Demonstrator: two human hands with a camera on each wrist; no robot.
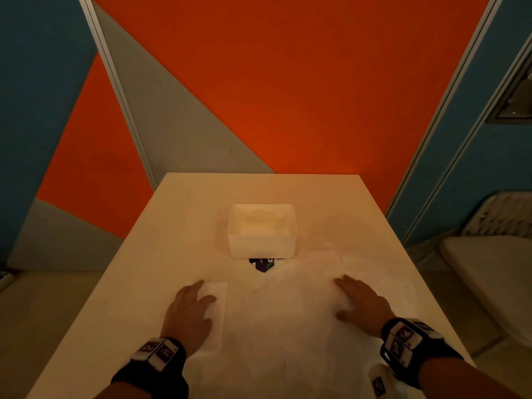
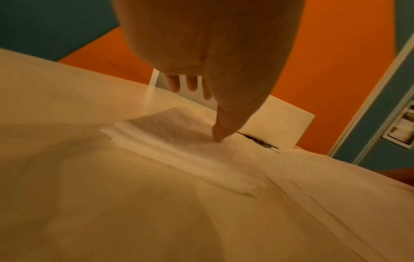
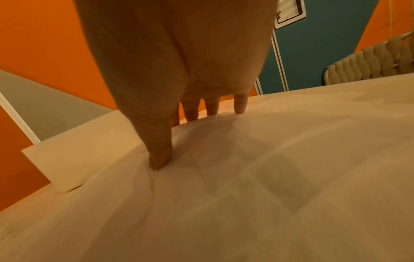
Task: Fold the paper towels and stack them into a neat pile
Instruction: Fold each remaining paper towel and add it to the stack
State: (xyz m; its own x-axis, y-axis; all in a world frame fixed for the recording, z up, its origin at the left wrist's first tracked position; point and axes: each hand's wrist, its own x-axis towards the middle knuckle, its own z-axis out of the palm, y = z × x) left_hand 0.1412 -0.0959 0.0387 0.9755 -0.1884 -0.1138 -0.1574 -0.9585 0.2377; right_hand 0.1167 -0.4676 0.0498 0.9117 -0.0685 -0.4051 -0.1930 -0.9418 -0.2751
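Observation:
A narrow folded pile of white paper towels (image 1: 217, 309) lies on the pale table (image 1: 184, 214) at the near left. My left hand (image 1: 190, 308) rests flat on it with straight fingers, the thumb (image 2: 220, 131) touching the top sheet (image 2: 179, 127). A large unfolded paper towel (image 1: 293, 318) is spread over the near middle and right of the table. My right hand (image 1: 357, 300) presses flat on its right part, fingers (image 3: 190, 111) straight and thumb (image 3: 160, 156) down on the sheet (image 3: 246, 177).
A white plastic box (image 1: 262, 231) stands at the table's middle, with a dark purple wrapper (image 1: 263, 263) showing at its near side. A pale chair (image 1: 489, 272) stands right of the table. An orange, grey and blue wall rises behind.

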